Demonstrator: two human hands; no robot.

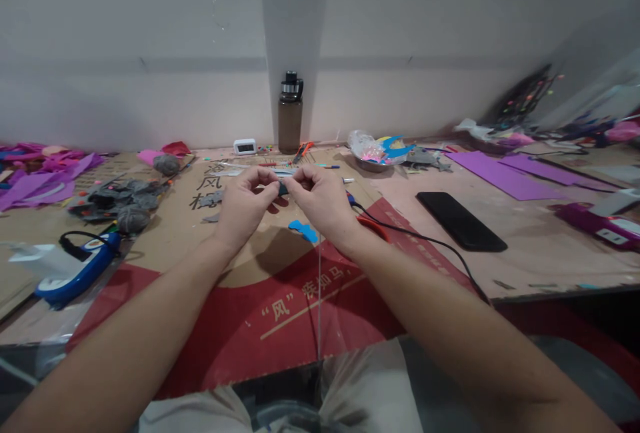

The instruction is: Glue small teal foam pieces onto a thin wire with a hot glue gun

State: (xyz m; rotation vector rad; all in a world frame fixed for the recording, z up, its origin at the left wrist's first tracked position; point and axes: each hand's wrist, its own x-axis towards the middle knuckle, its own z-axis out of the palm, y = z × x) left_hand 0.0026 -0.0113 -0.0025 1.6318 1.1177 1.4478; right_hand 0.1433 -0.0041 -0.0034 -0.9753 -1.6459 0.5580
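Note:
My left hand (249,201) and my right hand (323,198) meet above the cardboard sheet, thumbs and fingertips pinched together. Between them is a small dark piece (283,188), mostly covered by the fingers, so its kind is unclear. Just below my right hand a bright blue cut-out (303,230) lies on the cardboard (240,266). Small grey cut-outs (212,198) are beside my left hand. Partly hidden behind my right wrist is a red ring-like object (374,226), with a blue-ended black cable (415,234) running past it.
A dark bottle (290,116) stands by the wall near a white digital clock (245,146). To the right are a bowl of bits (373,156), a black phone (460,221) and purple sheets (510,176). Grey scraps (113,200) and a blue power strip (80,280) lie left.

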